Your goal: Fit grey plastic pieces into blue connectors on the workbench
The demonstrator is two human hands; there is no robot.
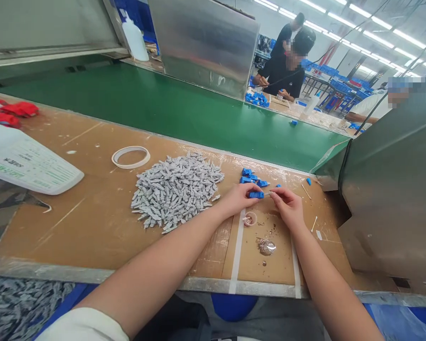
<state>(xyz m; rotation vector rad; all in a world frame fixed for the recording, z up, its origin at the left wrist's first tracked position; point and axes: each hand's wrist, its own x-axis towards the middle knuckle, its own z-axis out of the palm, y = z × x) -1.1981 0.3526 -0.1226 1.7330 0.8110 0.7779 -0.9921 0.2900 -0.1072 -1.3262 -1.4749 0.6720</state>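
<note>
My left hand [242,199] is closed round a small ribbed blue plastic piece [256,194]. To its right, my right hand [287,203] has thumb and fingers pinched at the end of a thin pale bit that meets the blue piece; what this bit is I cannot make out. Several similar blue pieces [246,179] lie just beyond the hands. Below them stand a small clear cup [254,219] with pinkish stuff in it and a shiny rounded container [267,246], with dark specks around. A big heap of small grey plastic parts [177,189] spreads left of my left hand.
A tape roll [115,157], a white labelled bottle [31,161] and red items [7,111] are on the left. Cotton swabs [314,223] lie at the right, by a metal housing [394,203]. Beyond runs a green conveyor belt [184,113]; people [284,71] work across it.
</note>
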